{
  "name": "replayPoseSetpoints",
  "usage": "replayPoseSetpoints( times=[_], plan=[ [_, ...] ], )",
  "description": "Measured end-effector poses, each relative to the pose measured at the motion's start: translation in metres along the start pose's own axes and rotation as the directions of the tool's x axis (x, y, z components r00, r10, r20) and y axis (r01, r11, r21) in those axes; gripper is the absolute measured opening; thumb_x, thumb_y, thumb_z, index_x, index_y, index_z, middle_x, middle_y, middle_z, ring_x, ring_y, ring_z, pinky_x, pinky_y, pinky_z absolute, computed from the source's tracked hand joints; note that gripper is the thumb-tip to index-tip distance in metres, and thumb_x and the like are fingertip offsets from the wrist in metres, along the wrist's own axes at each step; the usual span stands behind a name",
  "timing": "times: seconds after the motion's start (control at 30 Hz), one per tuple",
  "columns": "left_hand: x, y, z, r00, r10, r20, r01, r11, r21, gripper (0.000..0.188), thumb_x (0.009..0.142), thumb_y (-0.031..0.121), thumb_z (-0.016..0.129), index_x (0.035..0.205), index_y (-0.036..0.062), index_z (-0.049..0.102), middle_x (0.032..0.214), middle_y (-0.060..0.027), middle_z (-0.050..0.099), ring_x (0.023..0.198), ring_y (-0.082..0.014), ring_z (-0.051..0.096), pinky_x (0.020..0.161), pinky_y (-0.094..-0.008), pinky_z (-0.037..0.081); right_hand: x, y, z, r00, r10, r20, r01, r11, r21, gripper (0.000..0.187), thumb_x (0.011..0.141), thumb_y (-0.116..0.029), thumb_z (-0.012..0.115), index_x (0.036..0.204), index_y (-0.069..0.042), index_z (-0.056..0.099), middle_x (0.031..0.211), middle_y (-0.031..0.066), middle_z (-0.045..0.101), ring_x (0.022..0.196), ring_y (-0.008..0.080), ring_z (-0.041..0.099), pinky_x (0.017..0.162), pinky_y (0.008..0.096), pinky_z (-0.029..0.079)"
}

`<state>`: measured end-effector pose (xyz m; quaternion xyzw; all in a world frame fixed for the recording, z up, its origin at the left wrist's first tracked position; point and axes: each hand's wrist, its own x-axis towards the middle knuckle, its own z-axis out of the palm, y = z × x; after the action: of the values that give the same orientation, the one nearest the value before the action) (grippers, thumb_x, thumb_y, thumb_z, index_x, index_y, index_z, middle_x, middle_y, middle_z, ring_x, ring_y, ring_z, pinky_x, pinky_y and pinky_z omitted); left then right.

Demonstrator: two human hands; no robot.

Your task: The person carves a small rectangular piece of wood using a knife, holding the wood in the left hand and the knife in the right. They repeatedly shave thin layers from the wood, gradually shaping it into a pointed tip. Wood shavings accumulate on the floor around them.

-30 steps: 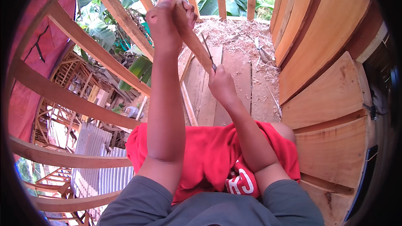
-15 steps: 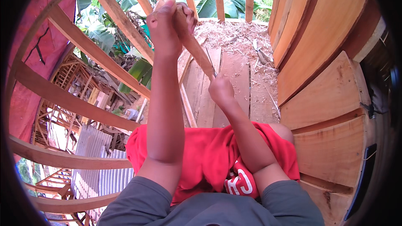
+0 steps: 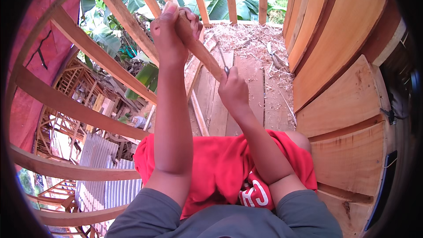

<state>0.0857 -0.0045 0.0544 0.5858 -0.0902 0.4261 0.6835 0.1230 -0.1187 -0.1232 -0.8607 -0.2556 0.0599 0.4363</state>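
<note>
Gripping the wooden stick (image 3: 205, 56) around its far part, the left hand (image 3: 170, 30) sets its long axis slanting rightward above the plank floor (image 3: 274, 110) to the nearer right hand (image 3: 233, 90), clenched around a thin tool (image 3: 226, 69).

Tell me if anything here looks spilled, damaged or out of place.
Wood shavings litter the far end of the plank floor, looking like an untidy spill. On the left, a dark branching mark interrupts the red sheet; possibly a tear, though I cannot tell.
</note>
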Motion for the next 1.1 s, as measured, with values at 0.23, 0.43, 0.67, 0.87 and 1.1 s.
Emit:
replayPoseSetpoints(
  times=[0.23, 0.43, 0.67, 0.87, 1.1],
  plan=[
    [-0.003, -0.002, -0.005, 1.0, 0.004, -0.012, -0.004, 1.0, -0.011, 0.04, 0.094, 0.034, 0.044, 0.076, 0.0002, 0.052, 0.062, -0.011, 0.049, 0.052, -0.0209, 0.047, 0.049, -0.0316, 0.039, -0.004, -0.014, -0.012, 1.0, -0.011, -0.009, 0.012, 0.998, 0.055, 0.033, 0.099, -0.026, 0.045, 0.1, 0.006, 0.05, 0.086, 0.03, 0.064, 0.084, 0.0467, 0.064, 0.072, 0.0532, 0.052],
    [0.001, 0.001, -0.005, 1.0, 0.02, -0.017, -0.02, 1.0, 0.013, 0.04, 0.094, 0.035, 0.045, 0.076, 0.0007, 0.052, 0.061, -0.0109, 0.049, 0.052, -0.0208, 0.047, 0.049, -0.0317, 0.039, 0.003, -0.004, -0.004, 0.999, -0.033, 0.025, 0.031, 0.997, 0.069, 0.033, 0.099, -0.026, 0.044, 0.1, 0.007, 0.05, 0.087, 0.0315, 0.064, 0.085, 0.0474, 0.064, 0.075, 0.0528, 0.05],
    [-0.002, 0.001, -0.002, 0.996, 0.005, -0.086, -0.006, 1.0, -0.009, 0.039, 0.093, 0.035, 0.047, 0.076, 0.0006, 0.052, 0.061, -0.0112, 0.049, 0.052, -0.0211, 0.048, 0.049, -0.0316, 0.039, 0.006, 0.018, 0.012, 0.997, 0.017, 0.077, -0.015, 1.0, -0.024, 0.035, 0.099, -0.027, 0.043, 0.1, 0.007, 0.05, 0.087, 0.0317, 0.064, 0.085, 0.0483, 0.063, 0.075, 0.0535, 0.051],
    [-0.004, -0.004, 0.01, 1.0, 0.008, -0.022, -0.008, 1.0, -0.024, 0.039, 0.095, 0.033, 0.046, 0.077, -0.0018, 0.052, 0.062, -0.0121, 0.05, 0.053, -0.0214, 0.048, 0.049, -0.0315, 0.039, 0.008, 0.025, 0.016, 0.998, 0.036, 0.045, -0.036, 0.999, -0.014, 0.035, 0.099, -0.027, 0.043, 0.1, 0.007, 0.051, 0.085, 0.0316, 0.064, 0.084, 0.0478, 0.064, 0.075, 0.0538, 0.051],
    [-0.007, -0.005, 0.004, 1.0, 0.018, 0.009, -0.017, 0.997, -0.074, 0.037, 0.091, 0.027, 0.053, 0.074, -0.0062, 0.054, 0.066, -0.0155, 0.057, 0.047, -0.0212, 0.052, 0.045, -0.0321, 0.044, 0.003, 0.016, 0.006, 0.996, -0.055, -0.064, 0.064, 0.989, 0.133, 0.035, 0.098, -0.028, 0.046, 0.097, 0.006, 0.053, 0.083, 0.0307, 0.064, 0.08, 0.0485, 0.063, 0.072, 0.055, 0.051]
  ],
)
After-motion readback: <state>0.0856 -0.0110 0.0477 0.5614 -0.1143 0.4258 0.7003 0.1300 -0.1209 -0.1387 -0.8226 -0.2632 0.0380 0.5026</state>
